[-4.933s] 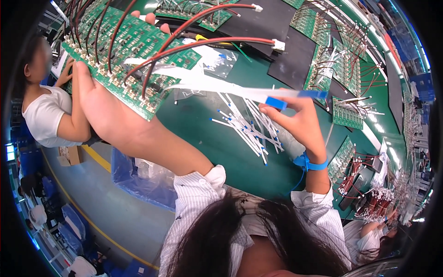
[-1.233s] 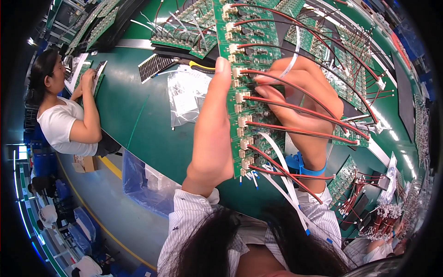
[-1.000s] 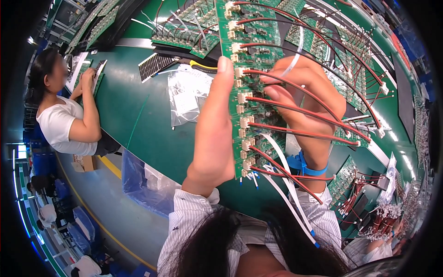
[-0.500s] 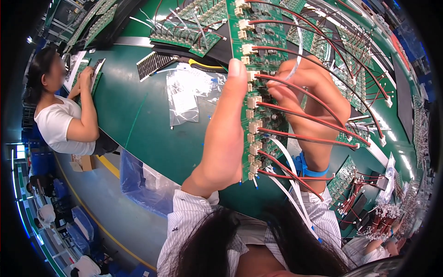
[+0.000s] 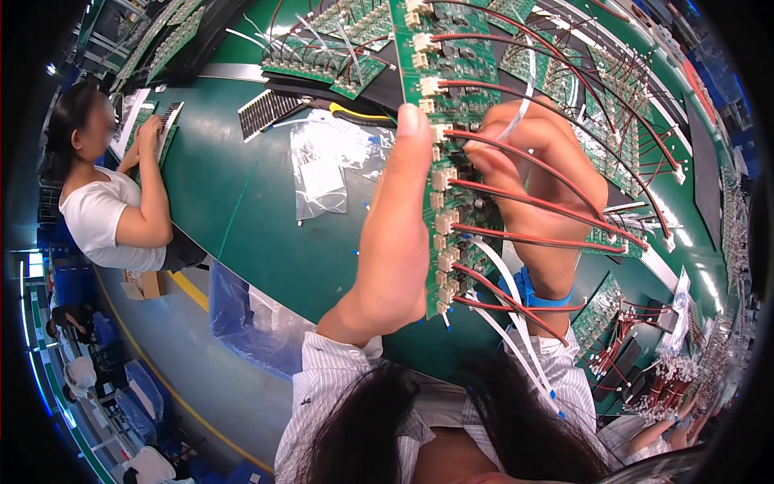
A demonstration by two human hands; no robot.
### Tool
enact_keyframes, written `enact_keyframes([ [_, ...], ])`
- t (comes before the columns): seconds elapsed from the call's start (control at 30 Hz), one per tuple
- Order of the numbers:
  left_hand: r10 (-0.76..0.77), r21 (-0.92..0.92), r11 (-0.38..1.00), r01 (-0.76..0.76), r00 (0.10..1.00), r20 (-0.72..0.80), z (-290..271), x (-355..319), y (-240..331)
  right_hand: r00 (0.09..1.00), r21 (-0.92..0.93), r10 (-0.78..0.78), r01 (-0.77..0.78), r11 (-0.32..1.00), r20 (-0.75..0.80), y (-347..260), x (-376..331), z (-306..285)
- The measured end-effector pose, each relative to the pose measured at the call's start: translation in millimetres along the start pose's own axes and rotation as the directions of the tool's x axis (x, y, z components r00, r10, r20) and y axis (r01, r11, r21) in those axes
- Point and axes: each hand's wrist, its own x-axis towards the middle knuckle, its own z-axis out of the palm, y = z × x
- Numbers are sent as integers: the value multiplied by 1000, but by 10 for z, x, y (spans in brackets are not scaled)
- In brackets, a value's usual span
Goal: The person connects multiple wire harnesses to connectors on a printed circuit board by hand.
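My left hand (image 5: 389, 242) grips the left edge of a long green circuit board panel (image 5: 409, 68), thumb along the edge and fingers hidden behind it. White connectors (image 5: 445, 218) line the panel, and red-and-black wire leads (image 5: 540, 239) run from them to the right. Closed in a pinch, my right hand (image 5: 556, 165) holds the end of a white flat ribbon cable (image 5: 530, 85) against the panel's components. Other white ribbon cables (image 5: 516, 323) hang from the lower part of the panel. A blue wrist strap (image 5: 532, 292) is around my right wrist.
On the green table lie a clear plastic bag (image 5: 322, 185), yellow-and-black pliers (image 5: 355, 115) and a black-striped strip (image 5: 270, 111). More wired boards (image 5: 355, 73) lie at the back and right, with wire bundles (image 5: 665, 387) at lower right. Another person (image 5: 121, 202) works at the left.
My right fingertips and the ribbon cable have shifted slightly left, closer to the connector row. The panel has tilted a little. My left hand keeps its grip.
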Motion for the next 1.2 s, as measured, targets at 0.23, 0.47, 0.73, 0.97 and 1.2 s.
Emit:
enact_keyframes([
  [0.23, -13, -17, 1000, 12, 998, -56, 18, -7, 70, 996, 17, 47, -46, 999, -70, 3, -7, 99],
  [0.47, 2, -98, 995, 6, 997, 80, -157, 35, -32, 998, -13, 31, -32, 999, -50, 6, -63, 113],
  [0.73, -33, 66, 997, 37, 998, -52, -42, 87, -60, 974, 166, 186, -164, 972, -127, 100, -176, 3],
  [0.97, 0, 76, 997, -5, 998, 67, -96, 72, -77, 955, 263, 261, -217, 940, -145, 84, -193, -5],
  [1.2, -128, 48, 990, 130, 991, -47, 147, 188, -171, 972, 208, 165, -128, 970, -166, 171, -160, -268],
])
